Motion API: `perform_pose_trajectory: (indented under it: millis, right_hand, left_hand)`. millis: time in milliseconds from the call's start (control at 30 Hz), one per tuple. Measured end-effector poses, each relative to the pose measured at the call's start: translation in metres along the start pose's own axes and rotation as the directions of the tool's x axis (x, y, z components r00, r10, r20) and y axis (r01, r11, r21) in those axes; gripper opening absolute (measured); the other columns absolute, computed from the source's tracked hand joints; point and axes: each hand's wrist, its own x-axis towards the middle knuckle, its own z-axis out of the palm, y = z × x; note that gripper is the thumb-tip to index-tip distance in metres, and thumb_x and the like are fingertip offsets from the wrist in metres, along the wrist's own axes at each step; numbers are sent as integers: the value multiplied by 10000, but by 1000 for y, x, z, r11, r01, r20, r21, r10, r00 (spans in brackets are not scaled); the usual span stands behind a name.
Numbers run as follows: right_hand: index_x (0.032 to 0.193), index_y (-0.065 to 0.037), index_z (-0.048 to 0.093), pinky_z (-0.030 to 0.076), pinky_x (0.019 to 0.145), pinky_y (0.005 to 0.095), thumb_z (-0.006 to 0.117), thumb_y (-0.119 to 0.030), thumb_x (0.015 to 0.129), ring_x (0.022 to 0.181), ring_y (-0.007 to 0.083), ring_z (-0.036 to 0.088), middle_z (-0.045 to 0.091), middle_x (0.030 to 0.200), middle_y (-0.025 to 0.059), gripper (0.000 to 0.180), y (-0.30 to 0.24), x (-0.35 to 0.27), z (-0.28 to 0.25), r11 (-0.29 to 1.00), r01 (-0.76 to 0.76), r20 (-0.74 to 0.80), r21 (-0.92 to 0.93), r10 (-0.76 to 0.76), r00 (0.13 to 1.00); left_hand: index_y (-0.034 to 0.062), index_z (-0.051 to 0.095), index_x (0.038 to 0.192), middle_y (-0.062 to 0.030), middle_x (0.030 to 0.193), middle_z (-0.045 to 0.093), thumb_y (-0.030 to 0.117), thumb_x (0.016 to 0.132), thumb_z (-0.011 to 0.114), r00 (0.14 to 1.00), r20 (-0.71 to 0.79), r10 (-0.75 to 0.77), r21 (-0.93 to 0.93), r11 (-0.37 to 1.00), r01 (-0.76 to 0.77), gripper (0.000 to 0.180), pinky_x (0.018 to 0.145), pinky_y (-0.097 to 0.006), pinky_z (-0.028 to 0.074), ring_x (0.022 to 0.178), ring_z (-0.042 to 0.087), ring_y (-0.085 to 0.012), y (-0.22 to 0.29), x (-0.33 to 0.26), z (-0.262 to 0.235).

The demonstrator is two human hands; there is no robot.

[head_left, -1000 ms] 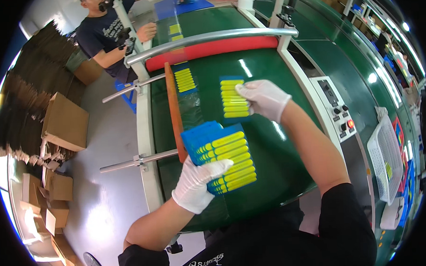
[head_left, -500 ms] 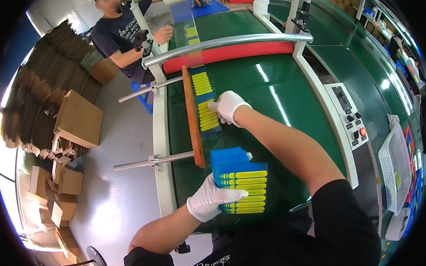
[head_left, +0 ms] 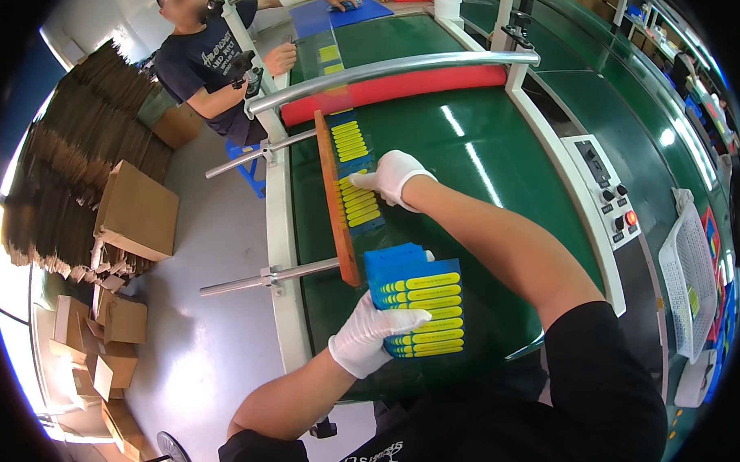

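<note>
My left hand (head_left: 373,333), in a white glove, grips a thick stack of blue cards with yellow stripes (head_left: 434,314) near the belt's front end, thumb across the front. My right hand (head_left: 397,179), also gloved, is over the green belt (head_left: 442,204). One of its fingers reaches onto a blue card with yellow stripes (head_left: 359,207) lying flat there; the other fingers look curled, partly hidden. Just beyond lies a similar striped card (head_left: 349,142). Both lie along an orange-brown guide bar (head_left: 336,199).
A red roller (head_left: 406,91) and a metal rail (head_left: 397,65) span the belt. A control panel (head_left: 603,190) is at the right, with a white basket (head_left: 688,281) beyond. A co-worker (head_left: 210,74) sits at far left. Cardboard boxes (head_left: 137,211) stand left.
My right hand's finger has moved slightly left, farther over the flat card, which now sits closer to the guide bar. The stack in my left hand has risen slightly in the picture.
</note>
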Motion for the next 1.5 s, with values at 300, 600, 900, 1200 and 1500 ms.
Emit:
perform_pose_trajectory:
  millis: [300, 600, 900, 1200, 1500]
  right_hand:
    - [756, 8, 604, 406, 453, 245, 588, -528, 882, 499, 109, 506, 556, 621, 42, 550, 29, -69, -40, 971, 39, 68, 237, -57, 996]
    - [920, 38, 571, 469, 622, 242, 726, -416, 835, 706, 90, 555, 586, 750, 52, 487, 67, -170, -38, 939, 196, 71, 281, -224, 972]
    - [775, 6, 593, 440, 516, 234, 663, -266, 910, 575, 86, 534, 589, 679, 35, 311, 76, -175, -14, 744, 10, 149, 668, -148, 978]
    - [818, 5, 615, 446, 536, 239, 653, -316, 913, 610, 83, 540, 589, 715, 29, 336, 87, -178, -23, 707, 24, 49, 707, -83, 995]
    - [918, 53, 629, 526, 542, 270, 624, -344, 910, 579, 144, 598, 611, 731, 86, 396, 73, -99, -36, 822, 11, 118, 570, -95, 988]
  left_hand:
    - [89, 469, 1337, -98, 1205, 599, -20, 771, 696, 996, -34, 79, -36, 996, -80, 620, 963, -435, 478, 1124, 586, -258, -1, 4, -5]
    - [85, 452, 1343, -86, 1213, 593, -24, 769, 713, 984, -135, 114, -12, 993, -116, 640, 959, -424, 480, 1109, 589, -233, -9, 5, -1]
    - [85, 472, 1318, -76, 1211, 603, -25, 801, 697, 974, -170, 150, -33, 987, -157, 575, 953, -414, 486, 1104, 599, -229, -10, 6, -1]
    - [80, 485, 1307, -82, 1190, 605, -24, 777, 699, 967, -173, 189, 85, 981, -176, 581, 937, -402, 491, 1082, 602, -221, -12, 4, -1]
    - [75, 437, 1354, -59, 1185, 589, -24, 750, 733, 989, -57, 134, 218, 969, -118, 680, 945, -371, 475, 1094, 583, -188, -8, -6, 5]
